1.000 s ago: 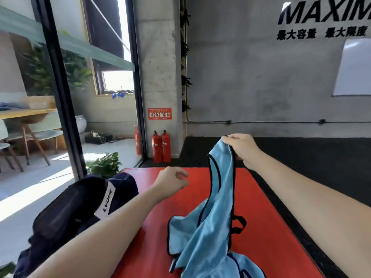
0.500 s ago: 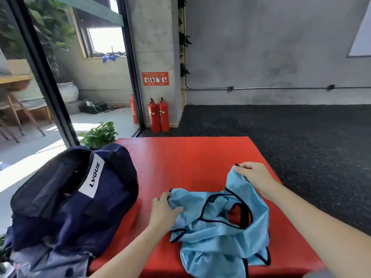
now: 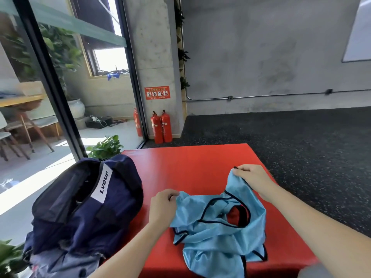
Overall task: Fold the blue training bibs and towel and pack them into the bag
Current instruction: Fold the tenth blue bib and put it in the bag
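Observation:
A light blue training bib (image 3: 216,233) with dark trim lies crumpled on the near part of a red mat (image 3: 192,165). My left hand (image 3: 162,207) pinches its left shoulder strap. My right hand (image 3: 251,177) pinches the other strap, lifted a little above the mat. A navy bag (image 3: 84,205) with a white LVQUE label sits at the mat's left edge, its top unzipped. No towel is in view.
Dark speckled rubber floor (image 3: 301,147) surrounds the mat on the right and behind. Red fire extinguishers (image 3: 161,127) stand by a concrete pillar. A potted plant (image 3: 106,147) sits behind the bag, next to a glass partition (image 3: 50,77).
The bib came down from hanging in the air onto the mat. My left hand, empty a second ago, took hold of its left strap; both hands now spread the straps apart.

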### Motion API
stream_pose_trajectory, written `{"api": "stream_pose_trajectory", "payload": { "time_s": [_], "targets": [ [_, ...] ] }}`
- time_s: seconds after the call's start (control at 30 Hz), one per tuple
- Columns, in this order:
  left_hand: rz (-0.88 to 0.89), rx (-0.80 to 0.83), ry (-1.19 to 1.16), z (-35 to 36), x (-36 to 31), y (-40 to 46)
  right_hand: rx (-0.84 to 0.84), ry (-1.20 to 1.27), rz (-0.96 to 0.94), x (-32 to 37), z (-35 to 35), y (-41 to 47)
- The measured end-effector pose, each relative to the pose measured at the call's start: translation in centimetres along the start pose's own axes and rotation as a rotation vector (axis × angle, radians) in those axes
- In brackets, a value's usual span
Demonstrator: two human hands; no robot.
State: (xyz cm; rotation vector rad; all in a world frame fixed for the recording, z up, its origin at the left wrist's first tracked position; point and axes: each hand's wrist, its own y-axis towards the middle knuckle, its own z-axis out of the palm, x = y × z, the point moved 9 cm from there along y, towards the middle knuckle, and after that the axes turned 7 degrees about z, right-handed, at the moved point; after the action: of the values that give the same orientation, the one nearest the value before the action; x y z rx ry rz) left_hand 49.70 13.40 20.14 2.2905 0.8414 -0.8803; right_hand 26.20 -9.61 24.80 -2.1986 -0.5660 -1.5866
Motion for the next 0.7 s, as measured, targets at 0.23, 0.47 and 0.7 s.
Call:
{"api": "stream_pose_trajectory", "payload": {
  "time_s": [0.23,0.47,0.7],
  "targets": [
    [0.002,0.131,-0.721,-3.7,-8.8,1.4,-0.129,0.041,-0.171,6.9,-3.4,-3.1],
    [0.431,0.194,-0.811,-14.3,-24.6,2.9,-0.206,0.184,-0.397,20.4,-8.9,-7.2],
    [0.663,0.067,-0.679,-25.5,-35.0,2.4,-0.293,0.192,-0.615,33.1,-14.7,-13.5]
  ]
}}
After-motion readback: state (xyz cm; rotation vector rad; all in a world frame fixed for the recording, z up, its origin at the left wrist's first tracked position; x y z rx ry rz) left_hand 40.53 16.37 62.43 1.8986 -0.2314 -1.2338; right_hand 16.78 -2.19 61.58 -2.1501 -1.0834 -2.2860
